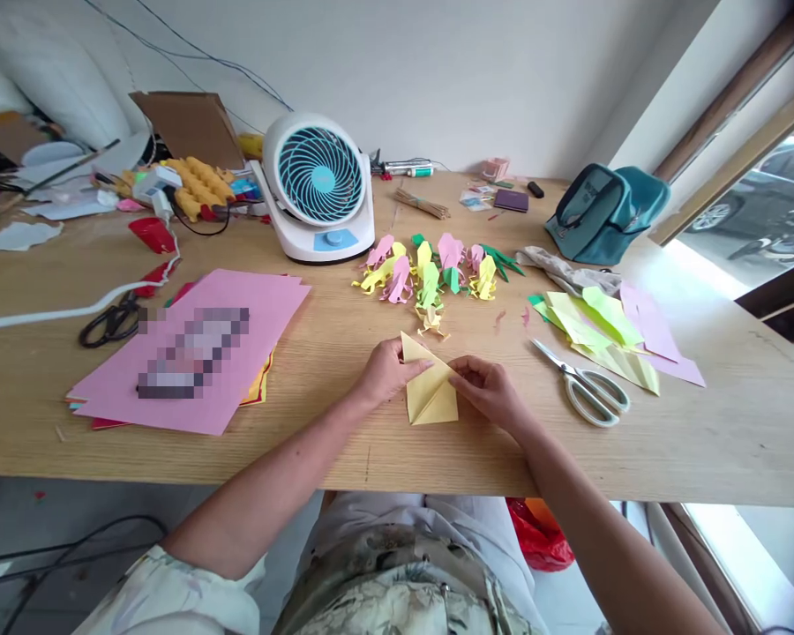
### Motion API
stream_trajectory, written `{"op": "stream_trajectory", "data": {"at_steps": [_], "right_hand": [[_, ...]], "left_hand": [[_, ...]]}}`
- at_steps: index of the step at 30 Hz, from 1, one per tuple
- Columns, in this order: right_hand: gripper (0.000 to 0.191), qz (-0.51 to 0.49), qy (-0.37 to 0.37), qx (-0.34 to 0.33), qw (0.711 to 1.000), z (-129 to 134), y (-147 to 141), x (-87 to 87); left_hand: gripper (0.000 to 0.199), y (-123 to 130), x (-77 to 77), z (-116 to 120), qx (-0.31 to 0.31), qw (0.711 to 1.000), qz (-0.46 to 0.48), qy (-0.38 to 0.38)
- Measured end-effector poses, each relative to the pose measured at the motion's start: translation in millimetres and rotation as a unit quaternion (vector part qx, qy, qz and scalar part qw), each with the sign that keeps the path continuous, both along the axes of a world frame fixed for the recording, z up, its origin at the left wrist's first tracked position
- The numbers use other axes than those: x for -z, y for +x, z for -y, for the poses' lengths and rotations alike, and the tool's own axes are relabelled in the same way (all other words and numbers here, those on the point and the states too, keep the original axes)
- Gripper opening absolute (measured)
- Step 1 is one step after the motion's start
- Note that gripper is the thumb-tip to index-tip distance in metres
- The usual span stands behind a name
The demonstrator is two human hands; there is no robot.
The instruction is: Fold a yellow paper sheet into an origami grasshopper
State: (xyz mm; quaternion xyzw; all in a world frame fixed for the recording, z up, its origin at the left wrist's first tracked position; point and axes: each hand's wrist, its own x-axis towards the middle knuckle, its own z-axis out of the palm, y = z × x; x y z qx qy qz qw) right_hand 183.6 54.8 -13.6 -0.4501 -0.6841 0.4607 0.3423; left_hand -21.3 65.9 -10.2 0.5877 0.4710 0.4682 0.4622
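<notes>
A pale yellow folded paper [433, 401] with crease lines is held just above or on the wooden table, near its front edge. My left hand [387, 370] pinches the paper's upper left side, thumb on top. At the upper right edge, my right hand [486, 385] grips the paper between thumb and fingers. Right behind the paper stands a small cream folded paper figure [430, 319]. Several pink, yellow and green folded paper figures [429, 284] are grouped farther back.
Scissors [586, 384] and paper scraps [595, 326] lie to the right. Pink sheets [258, 304] are stacked at the left, beside black scissors [112, 322]. A white fan [321, 181], thin sticks [422, 204] and a teal bag [592, 216] stand or lie farther back on the table [318, 450].
</notes>
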Motion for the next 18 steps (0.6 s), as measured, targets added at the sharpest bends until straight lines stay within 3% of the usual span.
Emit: {"op": "stream_trajectory", "data": {"at_steps": [9, 18], "right_hand": [[0.025, 0.012, 0.004, 0.017, 1.0, -4.6, 2.9, 7.5], [0.018, 0.079, 0.055, 0.063, 0.993, -2.9, 1.3, 7.8]], "left_hand": [[0.03, -1.4, -4.5, 0.0, -0.001, 1.0, -0.02, 0.016], [0.025, -2.3, -10.8, 4.1, -0.006, 0.997, -0.067, 0.034]]}}
